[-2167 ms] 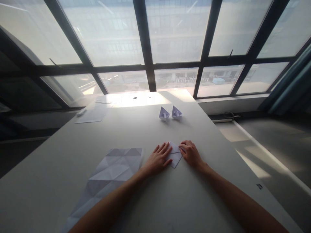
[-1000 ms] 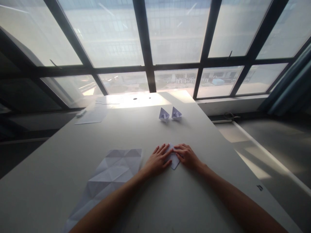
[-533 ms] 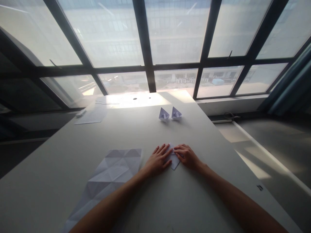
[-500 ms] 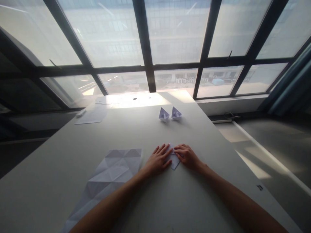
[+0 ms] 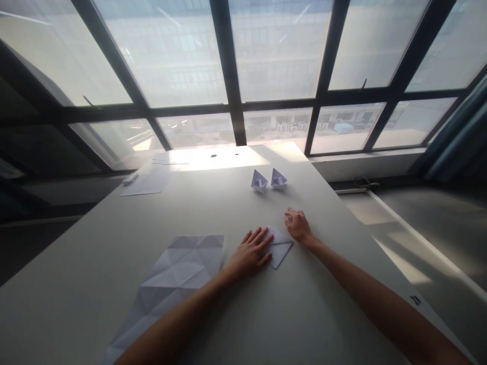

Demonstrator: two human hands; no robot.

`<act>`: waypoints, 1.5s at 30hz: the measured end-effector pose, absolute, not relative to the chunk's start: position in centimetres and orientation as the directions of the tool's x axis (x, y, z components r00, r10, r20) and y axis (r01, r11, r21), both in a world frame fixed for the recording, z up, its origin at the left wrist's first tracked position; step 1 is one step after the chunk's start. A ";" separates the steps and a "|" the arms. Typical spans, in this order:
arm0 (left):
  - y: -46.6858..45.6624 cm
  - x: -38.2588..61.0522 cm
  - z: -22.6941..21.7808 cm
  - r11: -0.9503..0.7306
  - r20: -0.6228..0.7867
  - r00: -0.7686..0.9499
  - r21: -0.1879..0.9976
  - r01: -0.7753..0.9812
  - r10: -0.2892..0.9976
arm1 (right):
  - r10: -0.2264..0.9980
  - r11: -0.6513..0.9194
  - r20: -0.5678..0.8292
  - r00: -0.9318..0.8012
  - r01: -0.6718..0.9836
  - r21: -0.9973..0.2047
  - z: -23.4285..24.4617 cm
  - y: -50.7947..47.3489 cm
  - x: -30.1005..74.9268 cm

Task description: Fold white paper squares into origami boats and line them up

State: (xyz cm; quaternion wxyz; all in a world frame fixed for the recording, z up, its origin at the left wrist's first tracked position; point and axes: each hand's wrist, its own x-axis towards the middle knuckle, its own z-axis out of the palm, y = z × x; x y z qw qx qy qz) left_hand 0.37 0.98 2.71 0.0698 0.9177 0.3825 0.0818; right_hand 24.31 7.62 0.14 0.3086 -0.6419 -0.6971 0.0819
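A small folded white paper (image 5: 280, 247) lies on the grey table (image 5: 243, 314) in front of me. My left hand (image 5: 251, 251) rests flat on its left part, fingers stretched out and spread. My right hand (image 5: 298, 225) hovers just beyond the paper's far right corner, off the paper, fingers loosely curled with nothing in them. Two finished little paper boats (image 5: 259, 180) (image 5: 278, 178) stand side by side farther back.
A large creased paper sheet (image 5: 178, 274) lies to the left of my left arm. More flat sheets (image 5: 146, 181) lie at the far left by the window. The table's right edge runs close to my right arm, floor beyond.
My right hand has lifted off the folded paper and moved away to the far right. The paper now shows more of its right side. My left hand stays pressed on it.
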 end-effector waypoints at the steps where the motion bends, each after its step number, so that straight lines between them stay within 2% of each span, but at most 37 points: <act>1: 1.0 0.4 2.7 -0.698 0.096 0.695 0.194 0.689 0.713 | 0.947 0.144 0.321 0.030 0.852 -0.504 0.2 9.0 24.5; 11: 1.2 0.1 2.5 -0.685 0.062 0.690 0.211 0.697 0.721 | 0.953 0.089 0.296 0.062 0.879 -0.469 0.2 16.9 24.5; 27: 1.3 0.2 2.4 -0.689 0.064 0.694 0.214 0.693 0.717 | 0.943 0.157 0.334 -0.001 0.883 -0.442 0.5 14.1 23.9; 31: 1.2 0.2 2.5 -0.700 0.070 0.702 0.189 0.688 0.709 | 0.934 0.282 0.336 -0.124 0.831 -0.479 0.6 10.1 23.0; 34: 1.1 0.2 2.5 -0.715 0.083 0.712 0.160 0.681 0.697 | 0.869 0.479 0.367 -0.332 0.751 -0.454 0.6 6.3 21.8; 36: 1.0 0.3 2.5 -0.722 0.095 0.717 0.146 0.677 0.691 | 0.809 0.587 0.337 -0.482 0.696 -0.414 0.7 4.2 21.1; 38: 1.0 0.4 2.5 -0.722 0.100 0.715 0.136 0.679 0.692 | 0.785 0.619 0.285 -0.549 0.682 -0.390 0.7 2.9 20.7; 45: 0.9 0.0 1.4 -0.625 0.114 0.615 0.104 0.774 0.781 | 0.811 0.585 0.203 -0.549 0.738 -0.336 0.8 2.5 20.9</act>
